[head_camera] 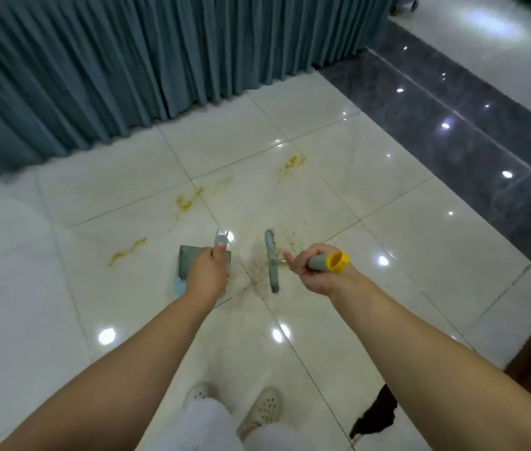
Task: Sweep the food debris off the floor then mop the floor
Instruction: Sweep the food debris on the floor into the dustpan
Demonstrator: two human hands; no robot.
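Note:
My left hand (207, 273) grips the upright handle of a teal dustpan (189, 262) standing on the white tiled floor (338, 196). My right hand (317, 271) grips the grey, yellow-capped handle of a broom (327, 262). The broom's teal head (271, 260) rests on the floor just right of the dustpan. Fine brown crumbs (257, 265) lie between the two and beyond the broom head. Yellow food smears mark the tiles at the left (126, 252), the middle (187, 201) and farther right (293, 162).
A pleated teal table skirt (127, 70) hangs to the floor across the back. A dark glossy tile band (452, 131) runs along the right. My feet in pale clogs (262, 406) stand below. A black patch (376, 413) lies at the lower right.

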